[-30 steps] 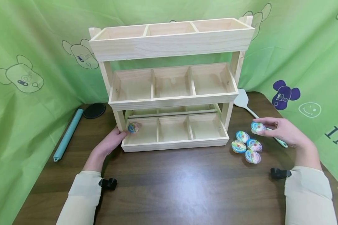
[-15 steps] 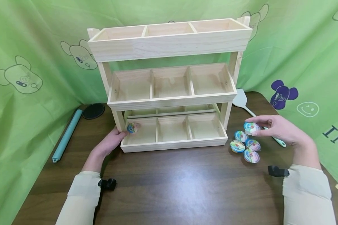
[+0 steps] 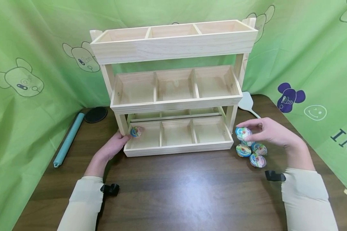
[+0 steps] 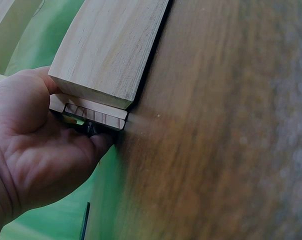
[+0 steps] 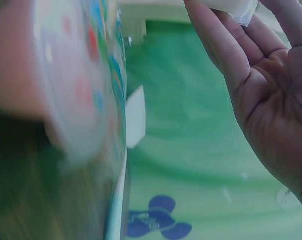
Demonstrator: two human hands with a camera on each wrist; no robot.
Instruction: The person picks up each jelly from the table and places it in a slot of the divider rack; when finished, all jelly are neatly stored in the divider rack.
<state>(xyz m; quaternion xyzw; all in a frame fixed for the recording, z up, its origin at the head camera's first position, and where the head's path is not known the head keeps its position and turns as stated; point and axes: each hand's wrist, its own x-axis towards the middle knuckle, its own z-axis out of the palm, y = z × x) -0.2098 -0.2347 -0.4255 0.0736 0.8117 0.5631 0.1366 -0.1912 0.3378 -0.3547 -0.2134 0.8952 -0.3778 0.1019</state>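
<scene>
I had the right hand [image 3: 267, 133] pinching a jelly cup [image 3: 243, 133] between thumb and fingertips, with its printed lid turned toward the head camera. That cup was just off the right end of the bottom tray [image 3: 179, 149], so from the right hand the tray lay to the left. Whether the cup touched the one partly hidden under it I couldn't tell. The gap that mattered to me ran along the long axis of the wooden rack [image 3: 173, 48], which stretched from left to right across the table [image 3: 185, 199] with three compartments on each level. The right-hand compartment was nearest to the pinched cup; the left-hand one, at the far end, had a single cup [image 3: 137, 131] lying against its outer side. The left hand [image 3: 114, 146] was over there, close to that single cup but holding none, its thumb and fingers gripping the rack's lower left end; the left wrist view showed them around the wood. Near the right hand, a yellow-green cup [image 3: 243, 150] and two pinkish ones [image 3: 259, 149] sat clustered on the table, and a white spatula [image 3: 245, 102] lay behind them.
</scene>
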